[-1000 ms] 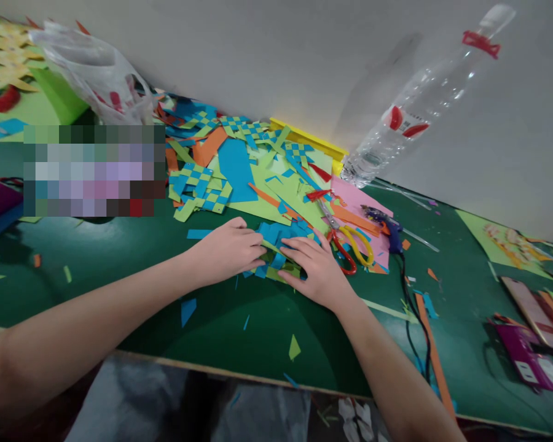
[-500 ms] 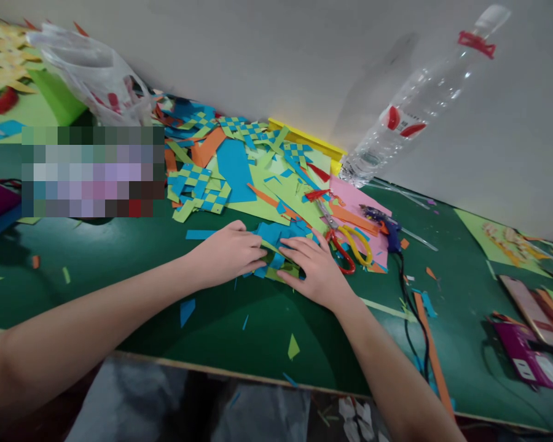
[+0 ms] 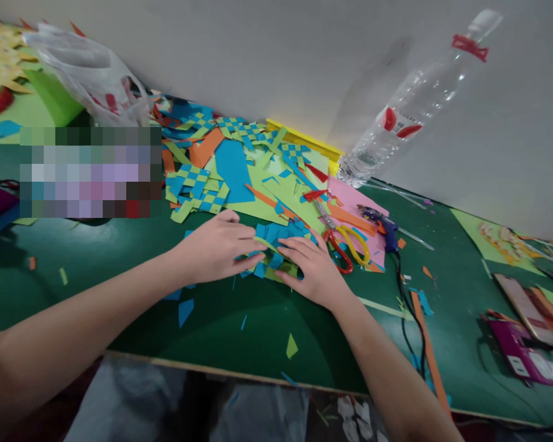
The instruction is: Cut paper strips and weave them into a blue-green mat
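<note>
In the head view, a small weave of blue and green paper strips (image 3: 276, 233) lies on the table between my hands. My left hand (image 3: 216, 245) is at its left side, with thumb and fingers closed at the end of a light green paper strip (image 3: 268, 244) that crosses the weave. My right hand (image 3: 314, 269) lies on the right part of the weave, its fingers extended and spread, pressing it flat. The fingers partly hide the weave. Red-and-yellow-handled scissors (image 3: 343, 245) lie just right of my right hand.
Finished woven pieces (image 3: 196, 190) and loose paper pile up behind. A glue gun (image 3: 387, 233) with a black cord rests on pink paper (image 3: 373, 250). A plastic bottle (image 3: 410, 110) stands at the wall. A phone (image 3: 525, 307) and purple pack (image 3: 511, 344) lie right.
My left hand has shifted slightly left and now covers most of the blue strip end beside it. My right hand stays on the weave. The view has moved slightly.
</note>
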### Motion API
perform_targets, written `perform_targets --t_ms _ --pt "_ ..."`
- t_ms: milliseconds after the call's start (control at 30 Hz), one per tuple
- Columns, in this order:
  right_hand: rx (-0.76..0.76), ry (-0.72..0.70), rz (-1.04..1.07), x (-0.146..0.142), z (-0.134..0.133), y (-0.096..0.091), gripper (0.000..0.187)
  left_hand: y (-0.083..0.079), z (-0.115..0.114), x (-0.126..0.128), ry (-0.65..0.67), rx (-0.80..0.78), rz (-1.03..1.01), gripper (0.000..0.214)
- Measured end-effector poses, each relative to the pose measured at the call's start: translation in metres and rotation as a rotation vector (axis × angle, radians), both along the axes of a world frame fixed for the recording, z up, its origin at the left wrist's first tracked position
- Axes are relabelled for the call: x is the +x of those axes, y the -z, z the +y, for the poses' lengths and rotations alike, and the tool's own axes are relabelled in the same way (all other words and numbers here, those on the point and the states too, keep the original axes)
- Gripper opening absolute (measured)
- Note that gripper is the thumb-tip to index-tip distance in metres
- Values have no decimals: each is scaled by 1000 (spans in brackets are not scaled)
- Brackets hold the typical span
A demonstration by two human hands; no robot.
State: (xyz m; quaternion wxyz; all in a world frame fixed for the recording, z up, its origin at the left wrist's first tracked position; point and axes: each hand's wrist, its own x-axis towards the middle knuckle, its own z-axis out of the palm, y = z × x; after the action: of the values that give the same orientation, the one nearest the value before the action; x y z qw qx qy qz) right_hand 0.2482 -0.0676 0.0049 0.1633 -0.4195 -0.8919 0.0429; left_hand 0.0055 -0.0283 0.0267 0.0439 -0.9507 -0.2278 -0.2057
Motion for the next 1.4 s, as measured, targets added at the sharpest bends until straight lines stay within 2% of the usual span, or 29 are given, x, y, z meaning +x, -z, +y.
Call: perform_targets --t_ms 100,167,267,333,433,633,733,1067,1233,1400 --pt "4 0 1 0 0 0 38 -7 7 -11 -151 -59 19 38" --pt "7 1 2 0 0 0 39 -8 12 -18 -301 -111 36 45" --pt "11 1 0 0 -1 -1 39 -5 20 -26 -444 -357 59 41" --pt "11 3 -5 0 -1 -2 39 -4 23 -28 -440 -558 72 33" --pt "14 7 -13 0 -1 -3 39 -6 25 -27 -414 -692 90 25" --pt "4 8 -8 0 -1 -2 42 -1 23 -23 -305 -653 -60 25" --pt "-4 16 -2 0 0 -1 46 3 23 -22 -269 -659 -67 25" --pt "-7 24 -8 -1 -1 0 47 6 17 -17 -270 -602 -74 22" --pt "-12 23 -14 0 -1 0 49 6 14 -13 -338 -595 -13 16" --pt "-21 19 -19 -1 -1 0 50 6 11 -9 -321 -556 19 18"
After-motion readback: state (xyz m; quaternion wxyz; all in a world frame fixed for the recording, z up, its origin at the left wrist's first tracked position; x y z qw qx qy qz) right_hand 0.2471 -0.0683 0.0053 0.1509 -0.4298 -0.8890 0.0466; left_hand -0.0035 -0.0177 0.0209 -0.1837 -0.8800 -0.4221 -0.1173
